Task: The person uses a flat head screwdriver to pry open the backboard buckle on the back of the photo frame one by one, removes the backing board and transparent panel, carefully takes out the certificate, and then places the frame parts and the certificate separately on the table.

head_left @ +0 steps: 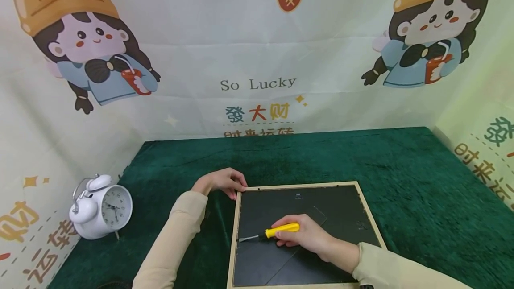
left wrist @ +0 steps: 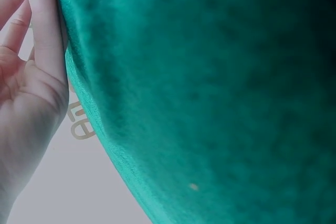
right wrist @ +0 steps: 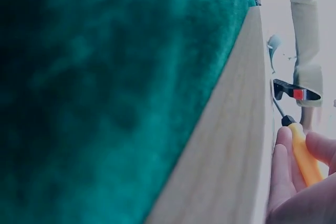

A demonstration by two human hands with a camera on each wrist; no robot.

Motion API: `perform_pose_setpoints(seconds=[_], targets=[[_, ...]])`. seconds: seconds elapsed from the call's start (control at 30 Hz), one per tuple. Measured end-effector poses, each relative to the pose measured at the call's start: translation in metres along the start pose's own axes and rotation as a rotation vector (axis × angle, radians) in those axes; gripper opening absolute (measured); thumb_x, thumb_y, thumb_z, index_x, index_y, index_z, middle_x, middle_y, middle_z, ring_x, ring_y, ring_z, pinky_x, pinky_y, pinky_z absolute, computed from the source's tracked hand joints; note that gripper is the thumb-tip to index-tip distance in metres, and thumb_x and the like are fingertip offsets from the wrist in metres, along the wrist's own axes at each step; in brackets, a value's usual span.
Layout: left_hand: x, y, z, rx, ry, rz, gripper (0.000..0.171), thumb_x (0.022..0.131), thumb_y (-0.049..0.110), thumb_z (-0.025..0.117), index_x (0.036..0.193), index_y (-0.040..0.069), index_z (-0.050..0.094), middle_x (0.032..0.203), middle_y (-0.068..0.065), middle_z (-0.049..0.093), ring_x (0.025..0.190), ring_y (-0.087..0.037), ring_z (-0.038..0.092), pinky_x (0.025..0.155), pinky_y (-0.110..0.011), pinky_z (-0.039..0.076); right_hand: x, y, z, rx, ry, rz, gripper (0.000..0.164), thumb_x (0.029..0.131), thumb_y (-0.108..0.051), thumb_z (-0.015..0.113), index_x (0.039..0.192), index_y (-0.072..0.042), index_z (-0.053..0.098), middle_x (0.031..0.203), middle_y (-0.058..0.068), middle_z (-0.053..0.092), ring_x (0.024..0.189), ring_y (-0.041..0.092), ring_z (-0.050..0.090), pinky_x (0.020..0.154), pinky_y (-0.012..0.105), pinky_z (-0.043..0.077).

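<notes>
A picture frame (head_left: pixel 305 185) with a light wooden border lies back side up, showing its black backing board (head_left: pixel 273 213). My right hand (head_left: pixel 307 235) grips the yellow handle of a screwdriver (head_left: pixel 287 229) above the board. The screwdriver's metal tip reaches the inner edge of the left border; whether it catches a small tab there is too small to tell. At the far left corner of the frame my left hand (head_left: pixel 222 182) rests with its fingertips touching the border. In the right wrist view, the frame's pale wooden side (right wrist: pixel 226 129) stands beside the right hand (right wrist: pixel 302 182).
A white twin-bell alarm clock (head_left: pixel 102 208) stands on the left of the dark green cloth (head_left: pixel 393 168) covering the table. Printed cloth (head_left: pixel 192 48) with cartoon figures and lettering hangs behind and at both sides. A dark wristband (right wrist: pixel 294 92) shows on the left wrist.
</notes>
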State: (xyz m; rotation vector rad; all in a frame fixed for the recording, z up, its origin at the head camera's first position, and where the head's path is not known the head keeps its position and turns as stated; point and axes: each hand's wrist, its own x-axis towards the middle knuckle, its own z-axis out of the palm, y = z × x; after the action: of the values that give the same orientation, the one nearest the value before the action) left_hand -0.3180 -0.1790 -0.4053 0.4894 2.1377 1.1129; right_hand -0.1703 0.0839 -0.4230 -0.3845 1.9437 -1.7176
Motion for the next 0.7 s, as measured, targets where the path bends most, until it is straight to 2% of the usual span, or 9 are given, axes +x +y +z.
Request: perform_pose_setpoints(seconds=[0.17, 0.33, 0.4, 0.57, 0.7], targets=[[0.0001, 0.0002, 0.0003, -0.006, 0.005, -0.004, 0.014, 0.085, 0.008, 0.057, 0.095, -0.001, 0.061, 0.078, -0.011, 0.060, 0.054, -0.013, 0.056, 0.057, -0.029, 0.050, -0.0013, -0.0010, 0.0003, 0.036, -0.005, 0.004, 0.033, 0.082, -0.017, 0.063, 0.108, 0.002, 0.058, 0.092, 0.009, 0.062, 0.080, 0.021, 0.062, 0.072, 0.030, 0.049], [-0.0007, -0.0026, 0.0013, -0.011, 0.002, -0.008, 0.014, 0.085, 0.008, 0.058, 0.095, -0.002, 0.061, 0.078, -0.010, 0.060, 0.055, -0.013, 0.057, 0.058, -0.029, 0.050, -0.0028, -0.0047, 0.0042, -0.217, 0.006, -0.137, 0.025, 0.082, -0.018, 0.063, 0.103, -0.004, 0.063, 0.083, 0.001, 0.063, 0.072, 0.016, 0.059, 0.067, 0.026, 0.048], [-0.0009, -0.0031, 0.0017, -0.006, 0.002, -0.003, 0.014, 0.085, 0.009, 0.058, 0.095, -0.002, 0.061, 0.079, -0.011, 0.060, 0.055, -0.013, 0.057, 0.058, -0.029, 0.051, -0.0015, -0.0055, 0.0041, -0.239, 0.002, -0.150, 0.023, 0.082, -0.017, 0.063, 0.102, -0.004, 0.064, 0.081, 0.001, 0.064, 0.070, 0.016, 0.060, 0.066, 0.026, 0.048], [0.0000, -0.0017, 0.0014, 0.002, 0.003, -0.006, 0.013, 0.086, 0.007, 0.057, 0.094, -0.002, 0.061, 0.078, -0.011, 0.060, 0.054, -0.013, 0.057, 0.058, -0.030, 0.051, 0.0042, -0.0027, 0.0000, -0.012, -0.049, -0.035, 0.027, 0.083, -0.013, 0.061, 0.105, 0.002, 0.060, 0.086, 0.010, 0.063, 0.076, 0.022, 0.062, 0.069, 0.033, 0.050], [0.0011, 0.0003, 0.0012, 0.001, 0.010, -0.011, 0.013, 0.085, 0.007, 0.057, 0.094, -0.002, 0.061, 0.077, -0.011, 0.060, 0.053, -0.013, 0.056, 0.057, -0.029, 0.051, 0.0060, -0.0005, -0.0008, -0.003, -0.053, -0.021, 0.029, 0.084, -0.016, 0.061, 0.107, 0.001, 0.060, 0.089, 0.010, 0.063, 0.078, 0.021, 0.062, 0.070, 0.032, 0.049]])
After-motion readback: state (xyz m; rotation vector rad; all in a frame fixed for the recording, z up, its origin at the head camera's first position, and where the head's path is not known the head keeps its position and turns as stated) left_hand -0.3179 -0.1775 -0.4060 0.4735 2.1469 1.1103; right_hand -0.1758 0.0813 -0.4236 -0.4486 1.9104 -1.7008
